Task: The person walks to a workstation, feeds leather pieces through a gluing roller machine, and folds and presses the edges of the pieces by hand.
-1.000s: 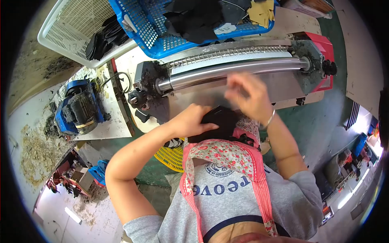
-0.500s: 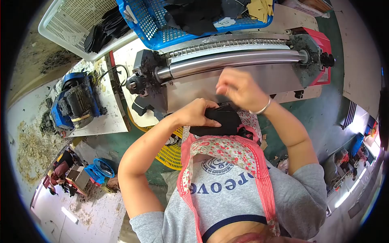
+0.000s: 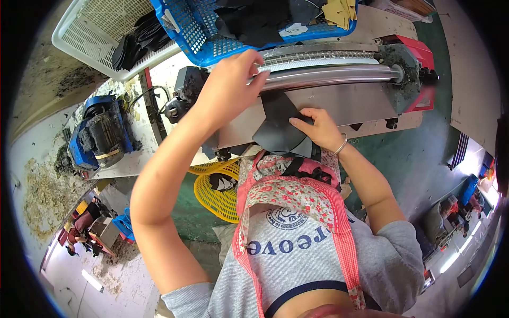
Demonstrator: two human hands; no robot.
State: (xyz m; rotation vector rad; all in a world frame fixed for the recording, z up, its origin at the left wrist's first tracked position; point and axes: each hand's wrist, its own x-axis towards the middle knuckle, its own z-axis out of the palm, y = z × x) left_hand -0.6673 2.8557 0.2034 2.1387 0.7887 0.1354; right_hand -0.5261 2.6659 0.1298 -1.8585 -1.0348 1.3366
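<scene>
A black, leather-like cut piece [image 3: 281, 124] lies over the front edge of the machine's metal plate, its narrow end near the roller [image 3: 328, 77]. My right hand [image 3: 318, 127], with a bangle at the wrist, grips the piece's right side, thumb on top. Over the left part of the roller is my left hand [image 3: 233, 82], its thumb and fingers apart with nothing visible between them. Below the piece, a paler edge shows by the apron [image 3: 297, 185]; how many layers there are, I cannot tell.
Behind the machine stand a blue basket [image 3: 199, 45] with black and tan pieces and a white basket [image 3: 79, 40] with black pieces. A blue motor [image 3: 101, 132] sits at left. Yellow baskets [image 3: 212, 199] stand below the table edge. The machine has a red end housing [image 3: 424, 95].
My left hand has let go of the black material and risen to the roller. My right hand has come down onto the piece, which now lies farther forward on the plate.
</scene>
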